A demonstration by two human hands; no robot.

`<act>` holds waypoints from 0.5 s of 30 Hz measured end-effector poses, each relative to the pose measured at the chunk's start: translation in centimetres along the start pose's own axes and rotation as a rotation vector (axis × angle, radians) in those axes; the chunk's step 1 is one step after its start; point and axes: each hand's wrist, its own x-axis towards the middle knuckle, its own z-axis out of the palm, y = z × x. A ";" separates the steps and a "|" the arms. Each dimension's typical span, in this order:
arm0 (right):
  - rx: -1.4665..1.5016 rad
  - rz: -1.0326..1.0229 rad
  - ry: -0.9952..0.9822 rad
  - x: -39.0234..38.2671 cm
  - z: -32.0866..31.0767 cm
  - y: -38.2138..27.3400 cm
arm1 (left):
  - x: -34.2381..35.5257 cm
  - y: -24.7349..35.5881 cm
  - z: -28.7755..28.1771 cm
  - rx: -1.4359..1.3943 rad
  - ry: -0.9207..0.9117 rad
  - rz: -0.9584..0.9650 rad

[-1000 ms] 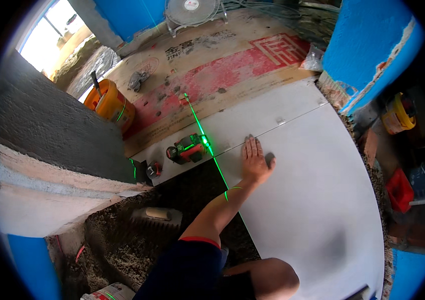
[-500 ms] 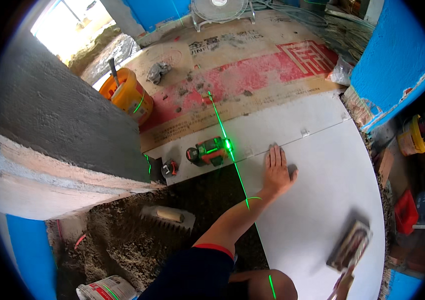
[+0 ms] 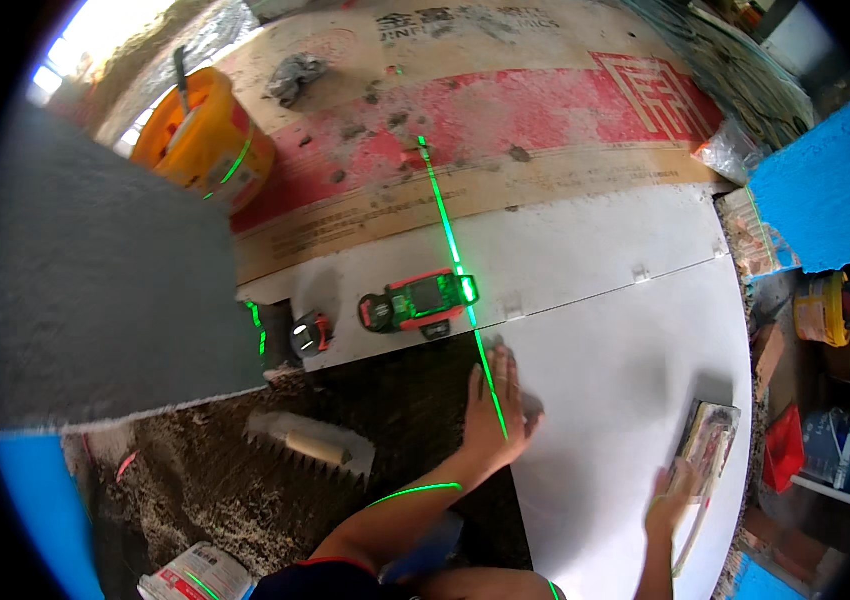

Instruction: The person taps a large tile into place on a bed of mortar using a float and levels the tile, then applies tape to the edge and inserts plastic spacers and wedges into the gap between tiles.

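Observation:
My left hand [image 3: 497, 415] lies with outstretched fingers at the left edge of a large white floor tile [image 3: 615, 390], a green laser line crossing it. My right hand [image 3: 673, 498], a little blurred, is closed around the near part of a dirty rectangular float [image 3: 713, 430] on the tile's right side. Beyond my left hand, a green-and-red laser level [image 3: 420, 303] rests on the adjoining tile strip, with a small tape measure [image 3: 311, 335] to its left. A wooden-handled notched trowel [image 3: 315, 446] lies on the dark mortar bed [image 3: 195, 470].
A yellow bucket [image 3: 255, 165] with a tool in it stands beside the grey wall [image 3: 115, 280] at left. Printed cardboard [image 3: 505, 110] covers the far floor. Small clips [image 3: 642, 273] line the tile joint. A white tub [image 3: 195, 575] sits at the lower left, a blue wall [image 3: 830, 190] at right.
My left hand has slid back and left, from near the tile joint to the tile's left edge. The float has moved slightly away from me, my right hand coming further into view. My view has shifted.

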 end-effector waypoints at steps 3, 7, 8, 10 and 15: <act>0.004 -0.045 -0.082 1.2 5.4 -6.6 | 2.5 -1.3 -0.4 -0.008 0.054 -0.049; -0.084 0.021 -0.095 3.8 10.7 -14.0 | 3.2 -2.0 -0.9 0.018 0.014 -0.031; -0.117 0.048 -0.097 4.4 11.5 -15.4 | 3.2 -2.2 -0.9 0.019 0.010 -0.023; -0.123 0.082 -0.045 5.9 12.2 -17.7 | 3.1 -2.3 -1.1 0.035 0.003 -0.008; -0.106 0.101 -0.014 9.3 12.1 -20.0 | 2.8 -2.4 -1.9 0.066 -0.100 0.000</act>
